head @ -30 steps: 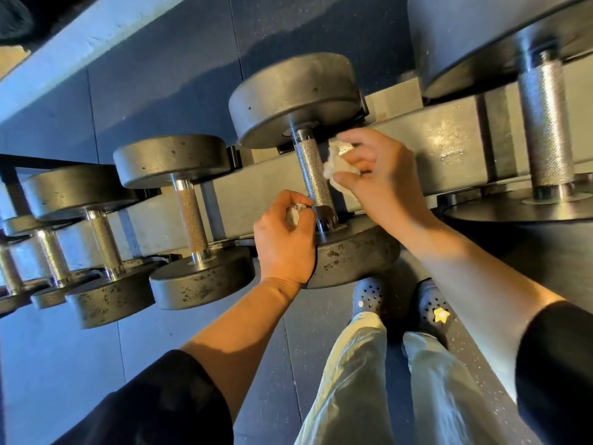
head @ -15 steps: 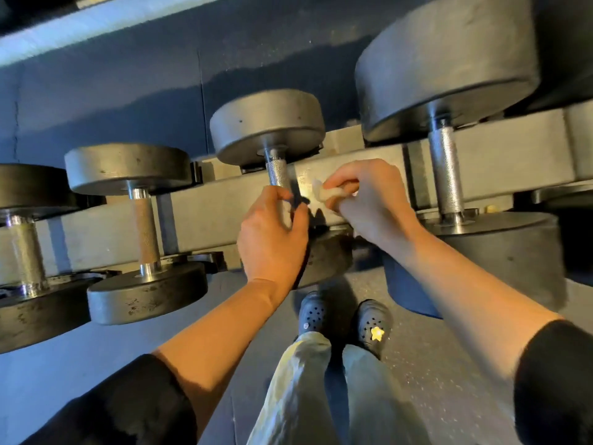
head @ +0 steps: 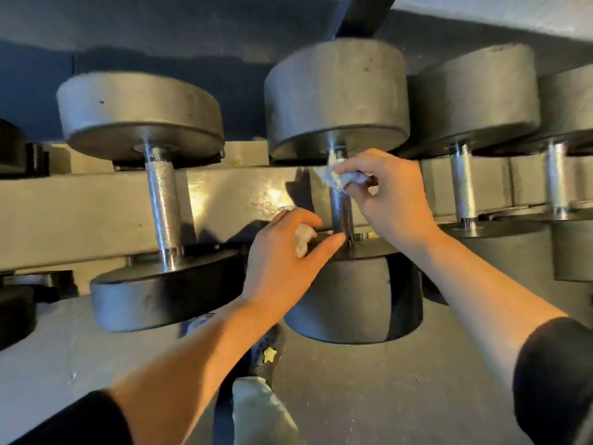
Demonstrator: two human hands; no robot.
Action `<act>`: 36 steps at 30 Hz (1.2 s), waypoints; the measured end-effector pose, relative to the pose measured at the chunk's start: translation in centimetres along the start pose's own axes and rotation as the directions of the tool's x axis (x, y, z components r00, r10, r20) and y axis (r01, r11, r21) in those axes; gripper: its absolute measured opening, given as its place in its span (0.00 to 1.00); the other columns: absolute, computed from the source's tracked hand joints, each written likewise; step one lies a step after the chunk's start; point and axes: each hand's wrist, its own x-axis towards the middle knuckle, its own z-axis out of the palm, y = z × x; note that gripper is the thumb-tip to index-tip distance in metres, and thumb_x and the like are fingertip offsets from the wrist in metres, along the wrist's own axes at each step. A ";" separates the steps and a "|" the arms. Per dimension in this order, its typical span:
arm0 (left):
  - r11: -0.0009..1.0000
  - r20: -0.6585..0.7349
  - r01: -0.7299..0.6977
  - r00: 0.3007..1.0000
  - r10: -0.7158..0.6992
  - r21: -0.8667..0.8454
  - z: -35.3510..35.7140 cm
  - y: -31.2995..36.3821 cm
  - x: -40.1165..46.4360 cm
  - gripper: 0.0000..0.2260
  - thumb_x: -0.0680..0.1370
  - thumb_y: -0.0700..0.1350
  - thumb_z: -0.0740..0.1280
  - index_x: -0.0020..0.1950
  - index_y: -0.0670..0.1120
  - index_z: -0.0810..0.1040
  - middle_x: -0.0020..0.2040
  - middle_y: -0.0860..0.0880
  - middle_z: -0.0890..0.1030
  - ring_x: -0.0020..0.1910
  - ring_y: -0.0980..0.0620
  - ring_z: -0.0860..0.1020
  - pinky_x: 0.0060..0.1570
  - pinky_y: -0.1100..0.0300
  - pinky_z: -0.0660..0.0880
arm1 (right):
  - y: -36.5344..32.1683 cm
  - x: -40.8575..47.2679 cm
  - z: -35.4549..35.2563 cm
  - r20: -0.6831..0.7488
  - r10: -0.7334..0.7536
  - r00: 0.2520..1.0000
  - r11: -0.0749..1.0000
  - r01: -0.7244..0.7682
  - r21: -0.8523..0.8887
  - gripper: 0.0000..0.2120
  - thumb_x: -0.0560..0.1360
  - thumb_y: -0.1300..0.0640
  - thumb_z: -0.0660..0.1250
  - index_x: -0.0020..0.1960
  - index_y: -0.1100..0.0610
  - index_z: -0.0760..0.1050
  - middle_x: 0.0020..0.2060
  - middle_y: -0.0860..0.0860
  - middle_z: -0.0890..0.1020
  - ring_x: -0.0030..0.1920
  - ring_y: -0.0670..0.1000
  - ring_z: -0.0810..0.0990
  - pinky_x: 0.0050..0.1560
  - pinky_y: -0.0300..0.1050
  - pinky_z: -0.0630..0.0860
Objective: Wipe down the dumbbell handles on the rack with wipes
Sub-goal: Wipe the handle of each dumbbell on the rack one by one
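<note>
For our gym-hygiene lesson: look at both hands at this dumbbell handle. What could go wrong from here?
1. The right hand only pinches its wipe at the handle top, so the middle may get skipped.
2. The left hand has its wipe bunched in the palm; bare fingertips may touch the metal.

Black sleeves [head: 555, 377] end below the elbows — forearms bare. Pale, greyish trousers [head: 260, 415] show near the bottom edge, above a dark clog [head: 264, 354] bearing a yellow star.
</note>
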 end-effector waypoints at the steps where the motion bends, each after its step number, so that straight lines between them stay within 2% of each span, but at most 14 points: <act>1: 1.000 0.027 0.013 1.000 -0.013 -0.005 -0.3 -0.3 -0.2 0.22 0.67 0.66 0.69 0.49 0.50 0.79 0.43 0.57 0.79 0.46 0.61 0.75 0.46 0.69 0.70 | 0.0 0.0 0.3 0.013 -0.042 0.999 0.999 0.042 -0.001 0.13 0.67 0.70 0.68 0.48 0.58 0.82 0.45 0.51 0.82 0.45 0.43 0.77 0.47 0.30 0.71; 3: 0.998 0.116 0.057 0.992 -0.054 -0.024 -0.8 -0.7 -0.3 0.25 0.63 0.69 0.65 0.50 0.52 0.78 0.43 0.59 0.78 0.48 0.65 0.74 0.46 0.74 0.68 | 0.0 0.3 1.0 0.029 -0.114 0.993 0.992 0.116 -0.041 0.13 0.67 0.70 0.67 0.48 0.59 0.81 0.46 0.51 0.83 0.48 0.48 0.79 0.49 0.40 0.76; 6: 0.997 0.265 0.076 0.962 -0.071 -0.008 -1.1 -1.1 0.0 0.29 0.60 0.73 0.69 0.52 0.56 0.77 0.46 0.62 0.78 0.49 0.66 0.75 0.50 0.70 0.70 | 0.4 1.0 1.4 0.089 -0.203 0.975 0.952 0.218 -0.217 0.12 0.68 0.70 0.65 0.47 0.59 0.81 0.46 0.53 0.83 0.50 0.55 0.78 0.47 0.51 0.77; 10: 0.995 0.285 0.092 0.955 -0.081 -0.027 -1.0 -1.4 0.0 0.30 0.59 0.72 0.70 0.54 0.57 0.77 0.48 0.62 0.78 0.51 0.64 0.75 0.50 0.68 0.70 | 0.8 1.0 1.0 0.228 -0.189 0.955 0.930 0.249 -0.271 0.12 0.68 0.73 0.66 0.46 0.62 0.82 0.40 0.58 0.82 0.47 0.58 0.76 0.39 0.55 0.78; 14: 0.990 0.278 0.109 0.957 -0.080 -0.089 -0.9 -1.5 -0.3 0.30 0.57 0.71 0.66 0.53 0.56 0.77 0.47 0.61 0.78 0.49 0.66 0.75 0.47 0.72 0.69 | 0.2 -0.3 0.4 0.465 -0.105 0.879 0.957 0.217 -0.195 0.13 0.68 0.72 0.67 0.46 0.59 0.84 0.41 0.59 0.82 0.46 0.59 0.78 0.44 0.52 0.77; 16: 0.990 0.287 0.110 0.955 -0.080 -0.089 -0.9 -1.5 -0.3 0.29 0.57 0.72 0.65 0.52 0.57 0.77 0.46 0.62 0.78 0.49 0.67 0.75 0.45 0.75 0.67 | -0.1 -0.5 -0.2 0.582 0.003 0.813 0.972 0.135 -0.194 0.14 0.68 0.72 0.67 0.47 0.59 0.84 0.44 0.56 0.82 0.46 0.53 0.79 0.46 0.39 0.74; 18: 0.990 0.292 0.110 0.953 -0.082 -0.082 -0.9 -1.5 -0.3 0.30 0.57 0.72 0.65 0.52 0.57 0.77 0.46 0.63 0.77 0.49 0.67 0.75 0.45 0.76 0.67 | -0.2 -0.8 -0.6 0.639 0.082 0.765 0.980 0.057 -0.193 0.13 0.69 0.72 0.68 0.48 0.58 0.84 0.42 0.50 0.81 0.42 0.43 0.77 0.44 0.29 0.69; 20: 0.991 0.286 0.103 0.955 -0.074 -0.088 -0.9 -1.5 -0.3 0.30 0.57 0.71 0.65 0.52 0.56 0.77 0.45 0.63 0.77 0.48 0.69 0.74 0.44 0.79 0.65 | -0.2 -1.0 -0.7 0.580 0.109 0.807 0.992 -0.049 -0.118 0.12 0.69 0.70 0.69 0.46 0.57 0.84 0.40 0.47 0.80 0.39 0.40 0.75 0.43 0.28 0.71; 22: 0.990 0.284 0.097 0.957 -0.064 -0.106 -0.8 -1.5 -0.4 0.29 0.57 0.70 0.66 0.52 0.55 0.78 0.46 0.62 0.77 0.48 0.69 0.74 0.44 0.80 0.65 | 0.2 -1.3 -0.7 0.347 0.131 0.929 0.991 -0.125 -0.038 0.10 0.70 0.68 0.71 0.47 0.56 0.84 0.43 0.49 0.82 0.42 0.44 0.76 0.44 0.32 0.71; 24: 0.988 0.280 0.095 0.958 -0.059 -0.118 -0.7 -1.6 -0.4 0.29 0.58 0.69 0.67 0.51 0.54 0.78 0.47 0.61 0.78 0.48 0.69 0.75 0.45 0.80 0.65 | 0.5 -0.8 -0.6 0.045 0.092 0.995 0.992 -0.088 -0.091 0.11 0.71 0.66 0.70 0.51 0.56 0.82 0.47 0.50 0.83 0.47 0.48 0.76 0.47 0.38 0.72; 26: 0.990 0.275 0.086 0.960 -0.052 -0.115 -0.7 -1.6 -0.4 0.29 0.58 0.70 0.66 0.51 0.53 0.79 0.47 0.60 0.78 0.48 0.69 0.75 0.45 0.80 0.65 | 0.8 0.2 -0.6 -0.105 -0.009 0.994 0.988 -0.007 -0.157 0.12 0.70 0.65 0.70 0.52 0.57 0.82 0.48 0.50 0.83 0.49 0.49 0.77 0.49 0.43 0.73; 31: 0.995 0.272 0.071 0.961 -0.048 -0.074 -0.6 -1.9 -0.4 0.28 0.60 0.72 0.69 0.51 0.55 0.78 0.46 0.61 0.78 0.49 0.67 0.75 0.47 0.77 0.66 | 1.2 1.2 0.6 0.062 -0.065 0.996 0.982 0.074 -0.171 0.09 0.67 0.67 0.71 0.46 0.60 0.83 0.44 0.53 0.82 0.45 0.50 0.80 0.46 0.48 0.78; 34: 0.995 0.263 0.062 0.964 -0.041 -0.074 -0.4 -2.1 -0.5 0.28 0.59 0.72 0.65 0.50 0.55 0.78 0.47 0.59 0.79 0.49 0.65 0.76 0.48 0.73 0.69 | 1.3 0.1 0.2 0.147 0.001 0.989 0.994 0.015 -0.109 0.07 0.65 0.66 0.73 0.43 0.60 0.84 0.41 0.52 0.81 0.43 0.52 0.80 0.44 0.46 0.77; 36: 0.995 0.259 0.059 0.965 -0.036 -0.081 -0.3 -2.2 -0.6 0.28 0.60 0.72 0.65 0.50 0.54 0.78 0.47 0.58 0.79 0.49 0.63 0.76 0.50 0.67 0.71 | 1.4 -1.1 -0.5 0.280 0.088 0.956 0.994 -0.066 -0.087 0.05 0.65 0.65 0.75 0.41 0.58 0.84 0.40 0.49 0.81 0.43 0.50 0.79 0.44 0.45 0.76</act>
